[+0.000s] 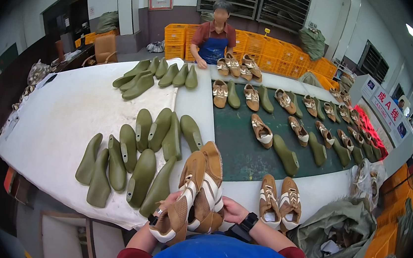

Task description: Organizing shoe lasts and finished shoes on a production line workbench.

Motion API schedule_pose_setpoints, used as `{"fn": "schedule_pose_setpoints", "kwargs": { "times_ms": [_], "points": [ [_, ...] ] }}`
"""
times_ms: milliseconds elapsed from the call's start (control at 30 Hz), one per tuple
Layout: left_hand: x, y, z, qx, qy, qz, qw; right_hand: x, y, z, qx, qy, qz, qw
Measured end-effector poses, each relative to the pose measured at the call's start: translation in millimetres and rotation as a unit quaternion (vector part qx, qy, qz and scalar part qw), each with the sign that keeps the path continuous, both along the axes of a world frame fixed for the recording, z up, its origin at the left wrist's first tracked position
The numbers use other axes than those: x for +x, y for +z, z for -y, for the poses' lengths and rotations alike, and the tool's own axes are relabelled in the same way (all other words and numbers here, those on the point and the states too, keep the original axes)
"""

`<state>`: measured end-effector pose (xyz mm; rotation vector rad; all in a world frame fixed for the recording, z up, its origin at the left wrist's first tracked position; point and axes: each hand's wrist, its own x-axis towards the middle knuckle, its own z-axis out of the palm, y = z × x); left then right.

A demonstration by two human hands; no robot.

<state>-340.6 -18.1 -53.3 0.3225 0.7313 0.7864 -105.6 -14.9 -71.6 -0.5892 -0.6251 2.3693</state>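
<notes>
Two tan-brown sneakers (200, 188) with white side stripes and white toe trim stand upright, pressed together, at lower centre of the frame. The left hand (167, 206) is closed on the nearer shoe, the right hand (230, 210) cups the other from behind. Just right of them another matching pair (279, 201) lies on the white table (63, 115). Olive-green shoe lasts (133, 164) lie to the left. Beyond, a dark green belt (237, 147) carries more shoes toward a person (214, 35) at upper centre.
</notes>
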Motion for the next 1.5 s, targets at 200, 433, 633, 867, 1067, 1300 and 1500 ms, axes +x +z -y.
{"fn": "schedule_pose_setpoints", "kwargs": {
  "times_ms": [200, 433, 633, 867, 1067, 1300, 1500],
  "points": [
    [-9, -4, -14, 0.087, -0.032, 0.006, 0.996, 9, -30, -12, 0.046, -0.015, 0.157, 0.986],
    [-39, 70, -78, 0.420, 0.040, -0.358, 0.833, 64, -87, 27, 0.475, -0.041, 0.677, 0.560],
    [-37, 113, -215, 0.629, 0.059, -0.722, 0.281, 56, -82, 38, 0.545, -0.095, 0.696, 0.457],
    [-40, 83, -395, 0.583, -0.069, -0.795, 0.152, 62, -94, 36, 0.524, -0.103, 0.707, 0.464],
    [-49, 9, -496, 0.501, -0.080, -0.850, 0.141, 60, -98, 35, 0.509, -0.085, 0.720, 0.464],
    [-58, -26, -492, 0.426, -0.026, -0.869, 0.251, 59, -105, 35, 0.494, -0.067, 0.728, 0.470],
    [-66, -4, -394, 0.411, -0.278, -0.764, 0.412, 59, -90, 26, 0.510, -0.099, 0.721, 0.459]
  ]
}}
